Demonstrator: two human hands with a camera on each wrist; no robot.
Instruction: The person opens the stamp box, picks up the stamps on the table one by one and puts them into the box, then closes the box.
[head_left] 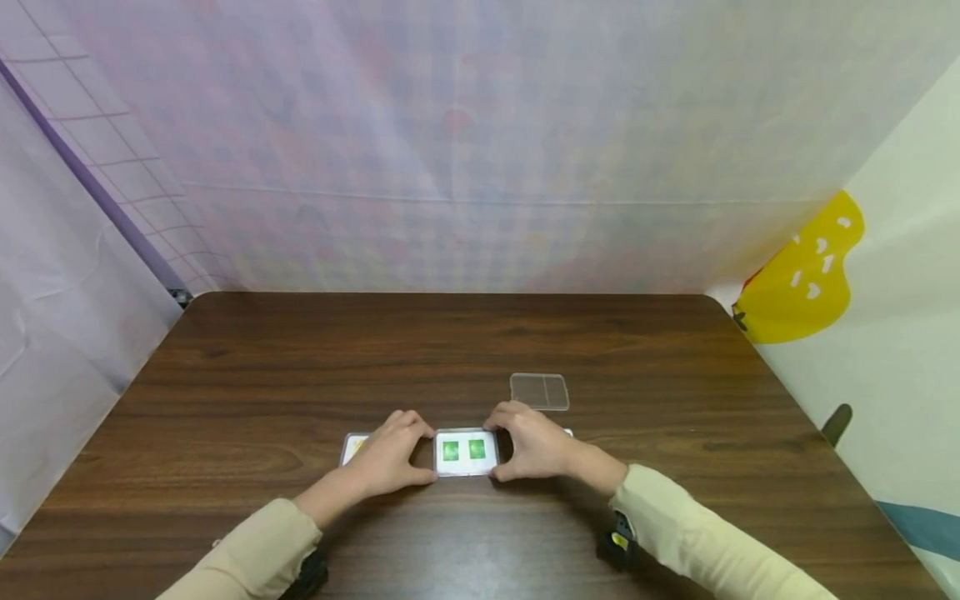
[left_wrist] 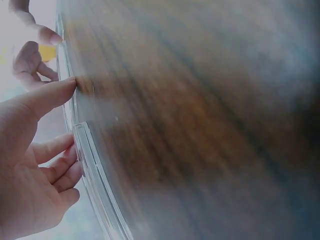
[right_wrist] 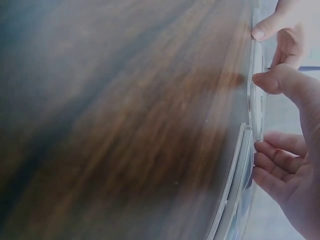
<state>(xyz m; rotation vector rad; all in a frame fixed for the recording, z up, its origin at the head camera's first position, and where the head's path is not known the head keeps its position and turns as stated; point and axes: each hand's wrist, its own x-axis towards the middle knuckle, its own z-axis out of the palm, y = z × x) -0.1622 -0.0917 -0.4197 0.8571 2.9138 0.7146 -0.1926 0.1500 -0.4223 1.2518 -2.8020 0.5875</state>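
Note:
A flat clear case (head_left: 466, 469) holding a white card with two green squares lies between both hands. My left hand (head_left: 390, 457) grips it at its left corners, thumb at the near one and fingers at the far one. At the opposite end, my right hand (head_left: 534, 446) holds the right corners the same way. Partly covered by the left hand is a second case (head_left: 348, 448) with a bit of yellow on its card. In the right wrist view another clear case (right_wrist: 235, 185) sits beside the right hand, mostly hidden by that hand in the head view.
A thin transparent lid (head_left: 540, 390) with a dividing line lies just beyond the right hand. The brown wooden table (head_left: 337, 342) reaches back to a pale patterned curtain (head_left: 450, 167). White cloth hangs along the left and right sides.

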